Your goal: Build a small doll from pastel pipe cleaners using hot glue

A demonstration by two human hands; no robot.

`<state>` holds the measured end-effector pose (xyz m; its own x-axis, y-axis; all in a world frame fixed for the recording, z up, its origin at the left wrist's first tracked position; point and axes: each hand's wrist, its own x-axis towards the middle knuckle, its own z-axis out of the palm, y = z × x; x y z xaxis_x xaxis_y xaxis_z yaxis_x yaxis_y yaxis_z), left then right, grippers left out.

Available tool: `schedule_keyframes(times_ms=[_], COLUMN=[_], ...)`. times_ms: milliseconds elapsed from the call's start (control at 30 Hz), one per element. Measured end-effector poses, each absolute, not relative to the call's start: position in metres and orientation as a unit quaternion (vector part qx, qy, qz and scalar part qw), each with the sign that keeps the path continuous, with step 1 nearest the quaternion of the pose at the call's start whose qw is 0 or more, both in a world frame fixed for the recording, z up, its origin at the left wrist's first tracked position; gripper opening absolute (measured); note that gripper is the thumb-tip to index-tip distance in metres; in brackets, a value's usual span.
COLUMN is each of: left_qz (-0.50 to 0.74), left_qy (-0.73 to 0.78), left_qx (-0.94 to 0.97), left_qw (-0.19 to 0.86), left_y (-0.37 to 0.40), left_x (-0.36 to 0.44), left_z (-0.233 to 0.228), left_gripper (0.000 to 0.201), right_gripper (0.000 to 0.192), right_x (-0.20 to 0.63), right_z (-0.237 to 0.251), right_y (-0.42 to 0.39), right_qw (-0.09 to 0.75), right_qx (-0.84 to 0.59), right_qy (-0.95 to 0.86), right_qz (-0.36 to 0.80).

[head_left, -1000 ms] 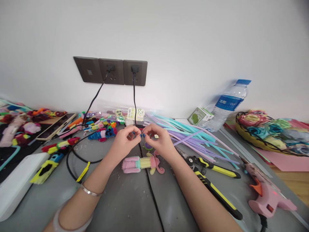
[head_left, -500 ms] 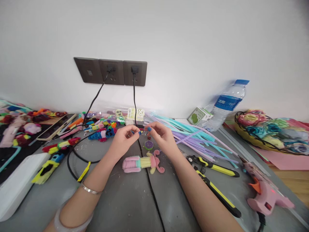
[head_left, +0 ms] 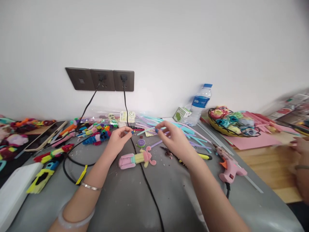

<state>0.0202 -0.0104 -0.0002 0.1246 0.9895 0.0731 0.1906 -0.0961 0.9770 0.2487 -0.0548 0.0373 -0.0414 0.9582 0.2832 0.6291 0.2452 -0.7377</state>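
Note:
My left hand (head_left: pixel 118 139) is closed in a pinch above the table, thumb against fingertips. Whatever it holds, if anything, is too small to make out. Fingers bent and a little apart, my right hand (head_left: pixel 172 138) hovers over the front of a bundle of purple and teal pipe cleaners (head_left: pixel 193 135), with nothing visible in its grasp. Between my forearms lies a pink, yellow and teal pipe-cleaner figure (head_left: pixel 137 158) with curled pink ends. Just behind it sits a small round purple and green piece (head_left: pixel 141 143). My right forearm partly covers the yellow-and-black pliers (head_left: pixel 204 156).
A pink glue gun (head_left: pixel 231 169), a water bottle (head_left: pixel 201 104) and a basket of fabric flowers (head_left: pixel 233 122) stand right. Black cords run from the wall sockets (head_left: pixel 100 79) across the table. Colourful pipe-cleaner pieces and a phone (head_left: pixel 45 135) lie left. Another person's hand (head_left: pixel 301 146) shows far right.
The view has turned right, bringing another person's hand in at the edge. My right hand has moved away from my left, widening the gap between them, and its fingers have loosened.

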Motion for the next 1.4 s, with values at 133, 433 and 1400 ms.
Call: schedule_keyframes(times_ms=[133,433,1400], left_qz=[0.437,0.428,0.46], left_qy=[0.491,0.476,0.351], left_qx=[0.594,0.6,0.461], left_qw=[0.464,0.48,0.673], left_y=[-0.011,-0.009,-0.026], left_x=[0.021,0.021,0.031], left_z=[0.002,-0.006,0.014], left_gripper=[0.026,0.027,0.029], right_gripper=[0.021,0.058,0.02], right_x=[0.291,0.332,0.217], right_z=[0.037,0.02,0.035], right_y=[-0.107,-0.121,-0.122], right_qw=[0.207,-0.077,0.302], right_qx=[-0.676,-0.696,-0.614], right_qy=[-0.696,-0.708,-0.634], right_qz=[0.126,0.087,0.359])
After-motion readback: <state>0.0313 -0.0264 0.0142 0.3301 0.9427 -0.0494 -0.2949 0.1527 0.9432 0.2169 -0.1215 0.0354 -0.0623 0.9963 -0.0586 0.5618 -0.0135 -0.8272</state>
